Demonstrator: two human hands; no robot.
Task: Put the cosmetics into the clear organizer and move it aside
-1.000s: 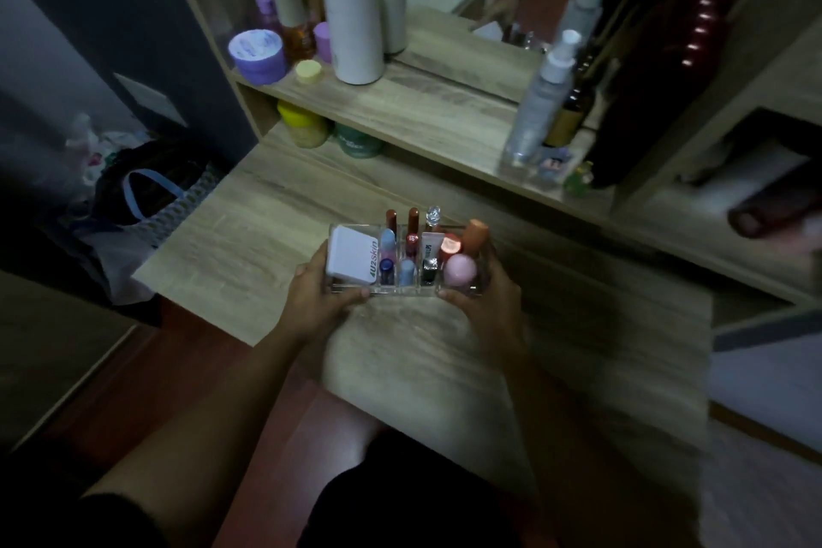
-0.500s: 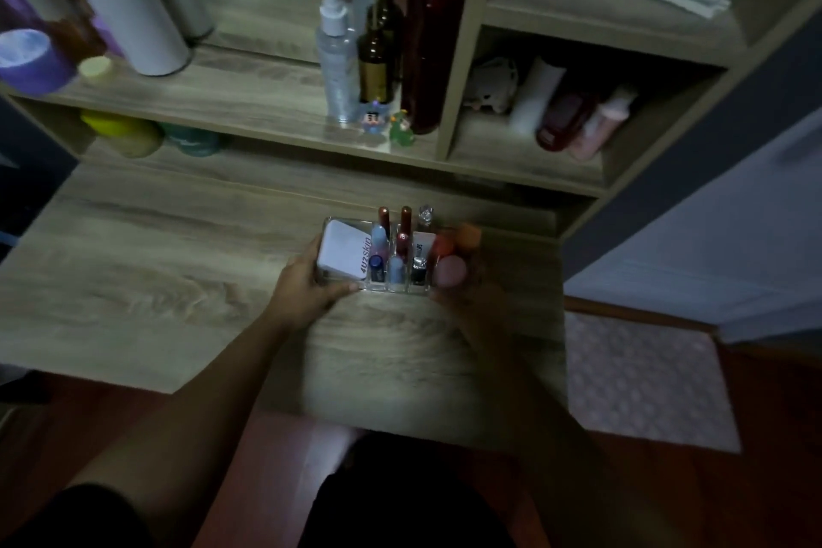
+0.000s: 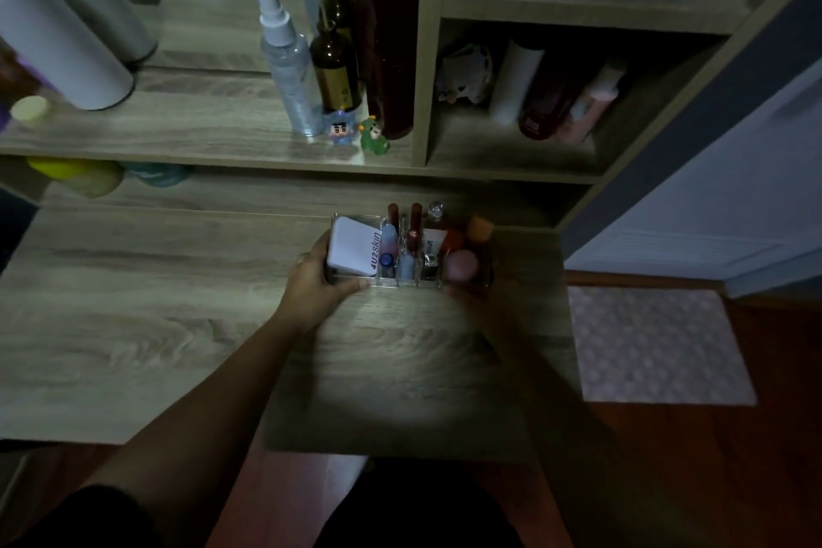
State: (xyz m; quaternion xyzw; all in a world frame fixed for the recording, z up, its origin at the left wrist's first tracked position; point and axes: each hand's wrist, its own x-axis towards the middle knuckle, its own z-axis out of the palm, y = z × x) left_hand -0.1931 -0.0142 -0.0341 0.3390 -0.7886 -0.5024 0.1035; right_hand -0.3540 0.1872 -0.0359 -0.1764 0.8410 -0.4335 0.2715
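The clear organizer (image 3: 400, 283) sits near the right end of the wooden desk (image 3: 133, 325). It holds a white compact (image 3: 353, 249), several lipstick tubes (image 3: 416, 222), a pink sponge (image 3: 462, 265) and an orange sponge (image 3: 480, 229). My left hand (image 3: 318, 285) grips the organizer's left end, thumb along its front wall. My right hand (image 3: 482, 296) is in deep shadow at the organizer's right end and seems to hold that side.
A shelf (image 3: 200, 138) behind the desk carries a spray bottle (image 3: 289, 67), a brown bottle (image 3: 336, 67), a tall red bottle (image 3: 391, 36), two small figurines (image 3: 356, 133) and white cylinders (image 3: 58, 45). A cubby to the right holds more bottles (image 3: 556, 98). A patterned mat (image 3: 654, 343) lies on the floor right of the desk.
The organizer, held by both hands, has travelled from the desk's middle to its right end. My view swung right with it, bringing the cubby and floor mat into sight.
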